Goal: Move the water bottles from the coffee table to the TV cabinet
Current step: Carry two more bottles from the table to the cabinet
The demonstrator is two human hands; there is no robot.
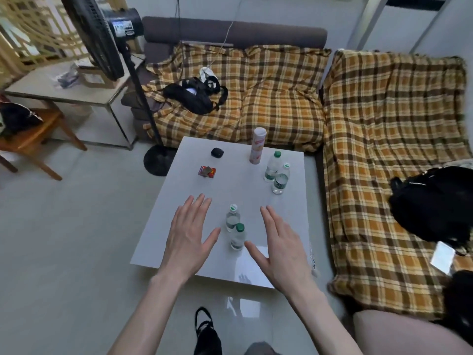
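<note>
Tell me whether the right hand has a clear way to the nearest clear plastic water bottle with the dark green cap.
Probably yes. The open right hand hovers just right of the dark-green-capped clear plastic bottle, with nothing between them. The white-capped bottle stands close behind, so the grip may brush it.

Two near bottles [235,229] stand touching between open hands; bare surface [194,190] lies beyond, the tall tube [258,146] and far bottles [276,172] crowding the right edge.

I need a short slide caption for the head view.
Open hands flank two of four water bottles on a white coffee table.
</note>
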